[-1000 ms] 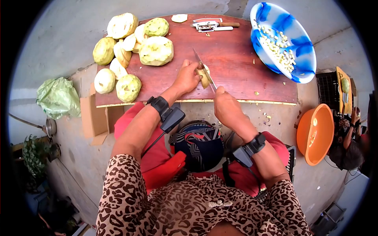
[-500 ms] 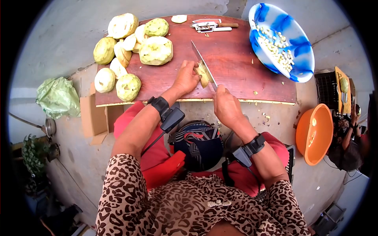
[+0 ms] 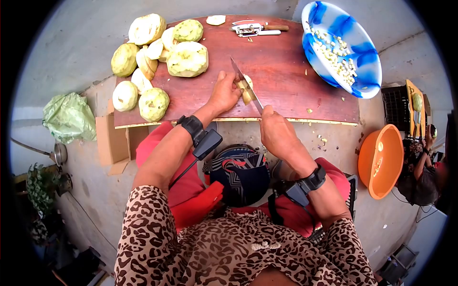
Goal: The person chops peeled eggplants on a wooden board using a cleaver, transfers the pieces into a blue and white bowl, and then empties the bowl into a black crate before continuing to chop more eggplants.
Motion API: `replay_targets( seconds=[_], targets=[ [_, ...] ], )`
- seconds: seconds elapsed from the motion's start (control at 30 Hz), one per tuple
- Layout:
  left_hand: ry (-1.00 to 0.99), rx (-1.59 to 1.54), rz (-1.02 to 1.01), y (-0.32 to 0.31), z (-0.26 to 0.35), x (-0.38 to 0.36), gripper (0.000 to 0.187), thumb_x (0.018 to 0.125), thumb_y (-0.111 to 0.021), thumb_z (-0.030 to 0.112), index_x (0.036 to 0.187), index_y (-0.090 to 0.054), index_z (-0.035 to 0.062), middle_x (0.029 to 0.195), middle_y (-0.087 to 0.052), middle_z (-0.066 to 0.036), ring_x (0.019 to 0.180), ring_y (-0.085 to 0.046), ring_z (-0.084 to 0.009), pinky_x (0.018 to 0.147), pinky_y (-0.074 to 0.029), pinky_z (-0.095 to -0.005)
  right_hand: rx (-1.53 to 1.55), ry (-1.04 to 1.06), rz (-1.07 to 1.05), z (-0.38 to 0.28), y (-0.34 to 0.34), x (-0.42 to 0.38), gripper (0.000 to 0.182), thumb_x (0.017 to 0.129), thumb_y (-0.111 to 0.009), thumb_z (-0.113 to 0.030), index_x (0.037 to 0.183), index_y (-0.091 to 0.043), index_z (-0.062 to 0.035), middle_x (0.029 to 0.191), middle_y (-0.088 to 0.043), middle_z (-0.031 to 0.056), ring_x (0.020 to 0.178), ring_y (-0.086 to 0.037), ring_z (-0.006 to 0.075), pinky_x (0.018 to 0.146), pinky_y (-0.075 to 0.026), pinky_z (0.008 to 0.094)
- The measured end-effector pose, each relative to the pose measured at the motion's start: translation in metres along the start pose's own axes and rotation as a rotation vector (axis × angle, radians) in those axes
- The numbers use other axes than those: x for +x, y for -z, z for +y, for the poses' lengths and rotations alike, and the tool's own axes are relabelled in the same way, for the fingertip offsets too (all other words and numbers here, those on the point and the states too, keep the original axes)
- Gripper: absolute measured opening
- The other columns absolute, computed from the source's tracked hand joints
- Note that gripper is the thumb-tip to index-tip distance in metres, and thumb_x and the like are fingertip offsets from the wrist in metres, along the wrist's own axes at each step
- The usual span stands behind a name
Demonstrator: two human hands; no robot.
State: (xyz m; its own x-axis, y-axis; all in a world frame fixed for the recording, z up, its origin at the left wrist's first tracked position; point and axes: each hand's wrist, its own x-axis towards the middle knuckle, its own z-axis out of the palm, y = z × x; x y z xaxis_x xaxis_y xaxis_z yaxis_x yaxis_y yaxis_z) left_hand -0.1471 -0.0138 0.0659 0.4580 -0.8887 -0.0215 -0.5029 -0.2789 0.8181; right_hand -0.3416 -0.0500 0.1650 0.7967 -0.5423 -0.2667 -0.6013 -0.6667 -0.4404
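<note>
My left hand [image 3: 226, 93] pinches a pale, peeled vegetable piece [image 3: 245, 98] against the red-brown board, near its front edge. A long-bladed knife [image 3: 246, 84] is gripped in my right hand [image 3: 278, 133], which covers its handle. The blade slants across the piece, close to my left fingertips, and pale flesh shows on both sides of it. To the left on the board lie several whole peeled, pale green vegetables [image 3: 188, 59] and cut slices [image 3: 146, 63].
Beyond my hands lie a peeler [image 3: 248, 30] and a wooden-handled knife [image 3: 279, 28]. A blue-and-white basin [image 3: 369, 57] at right holds small cubes. An orange basin [image 3: 381, 164] stands lower right, near another person [image 3: 420, 178]. A cardboard box [image 3: 113, 140] sits left.
The knife has shifted onto the vegetable piece, and pale flesh now shows to the right of the blade. My right hand has moved slightly; the left still holds the piece.
</note>
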Motion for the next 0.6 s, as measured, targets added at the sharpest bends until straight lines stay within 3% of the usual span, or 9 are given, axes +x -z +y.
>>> replay_targets(
  seconds=[0.27,0.6],
  targets=[
    [0.02,0.013,-0.004,0.004,0.004,-0.001,0.026,0.078,-0.069,0.001,0.1,-0.054,0.0019,0.101,-0.047,-0.011,0.084,-0.058,-0.0207,0.077,-0.051,-0.0309,0.04,-0.008,0.03,0.016,-0.042,0.022,0.021,0.077,-0.053,0.005,0.096,-0.042,0.0034,0.09,-0.06,0.0295,0.081,-0.064,0.0454,0.071,-0.052,0.0494],
    [0.053,-0.071,-0.013,0.002,0.0,-0.002,0.032,0.078,-0.07,0.0,0.106,-0.053,0.0008,0.106,-0.046,-0.011,0.089,-0.057,-0.0187,0.081,-0.051,-0.029,0.069,-0.017,0.117,0.015,-0.039,0.012,0.016,0.081,-0.05,0.001,0.095,-0.041,0.0015,0.091,-0.06,0.0284,0.078,-0.063,0.045,0.069,-0.051,0.0503]
  ],
)
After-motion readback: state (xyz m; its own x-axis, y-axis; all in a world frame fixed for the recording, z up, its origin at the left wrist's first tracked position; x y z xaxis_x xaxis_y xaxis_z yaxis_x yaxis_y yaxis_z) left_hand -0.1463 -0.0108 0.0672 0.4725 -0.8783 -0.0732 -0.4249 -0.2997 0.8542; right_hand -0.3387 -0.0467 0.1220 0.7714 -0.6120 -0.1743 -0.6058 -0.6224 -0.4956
